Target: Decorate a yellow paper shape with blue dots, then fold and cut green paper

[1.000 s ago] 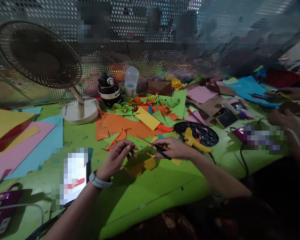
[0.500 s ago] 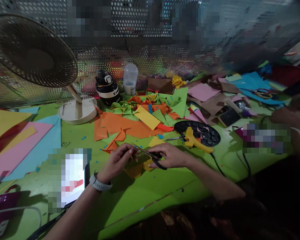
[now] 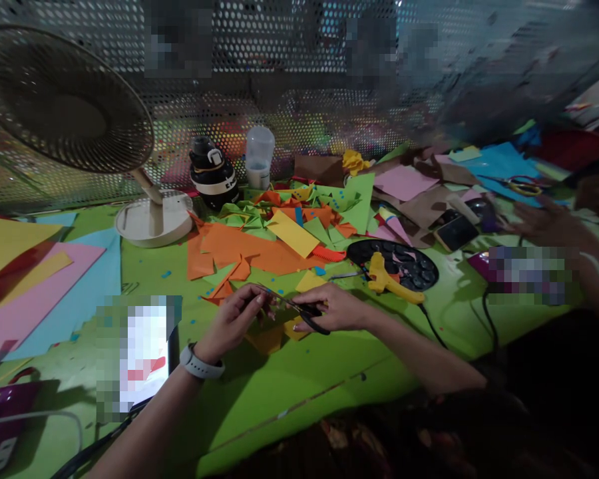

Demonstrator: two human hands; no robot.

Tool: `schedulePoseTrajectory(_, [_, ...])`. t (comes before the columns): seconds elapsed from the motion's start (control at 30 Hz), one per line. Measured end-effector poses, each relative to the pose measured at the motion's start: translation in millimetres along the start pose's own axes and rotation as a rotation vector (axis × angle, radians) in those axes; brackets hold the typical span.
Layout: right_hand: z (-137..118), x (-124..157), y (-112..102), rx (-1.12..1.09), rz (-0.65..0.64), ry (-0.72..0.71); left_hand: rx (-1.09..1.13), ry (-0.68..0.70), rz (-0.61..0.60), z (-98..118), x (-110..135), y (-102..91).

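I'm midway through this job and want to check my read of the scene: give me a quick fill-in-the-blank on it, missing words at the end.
1. The right hand holds a pair of ____.
2. The colour of the glue gun is ____.
3. In the picture, the black bottle stands to the ____ of the fan.

Missing words: scissors; yellow; right.

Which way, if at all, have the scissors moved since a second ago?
Yes: scissors went left and slightly down in view, judged against the glue gun.
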State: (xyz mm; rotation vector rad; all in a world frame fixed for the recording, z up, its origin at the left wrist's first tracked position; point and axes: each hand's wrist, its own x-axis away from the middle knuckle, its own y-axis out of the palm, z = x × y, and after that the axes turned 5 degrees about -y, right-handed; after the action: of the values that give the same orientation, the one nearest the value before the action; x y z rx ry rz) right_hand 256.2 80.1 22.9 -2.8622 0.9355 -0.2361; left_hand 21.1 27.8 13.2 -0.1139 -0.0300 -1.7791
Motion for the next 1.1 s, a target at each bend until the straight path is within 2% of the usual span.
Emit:
schedulePoseTrajectory(0.4, [4.1,-7.7,0.7,-0.069,-0.007,0.008,0.047,-0.049,0.007,2.5,-2.4,-3.4])
schedulePoseTrajectory(0.77, [8.5,-25.2,-1.6,0.073,0.034,0.001,0.081,-0.069,0.051,-3.6,-8.0,-15.1])
schedulePoseTrajectory(0.83, [8.3,-26.7,-3.5,0.13,0.074,0.018,0.072,-0.092,0.074,-2.9,-8.4,-15.9])
schedulePoseTrajectory(0.93, [8.7,-24.9,-11.2,0.292,0.209,0.043,0.082,-0.145,0.091,-2.3,-9.2,-16.5])
schedulePoseTrajectory(1.0, [10.2,-20.6,-18.9,0.409,0.299,0.054,0.103,-0.164,0.085,-2.8,-10.0,-16.8])
schedulePoseTrajectory(1.1, [13.1,-11.5,-31.1,0.58,0.364,0.069,0.114,-0.167,0.064,-4.3,-11.1,-16.5])
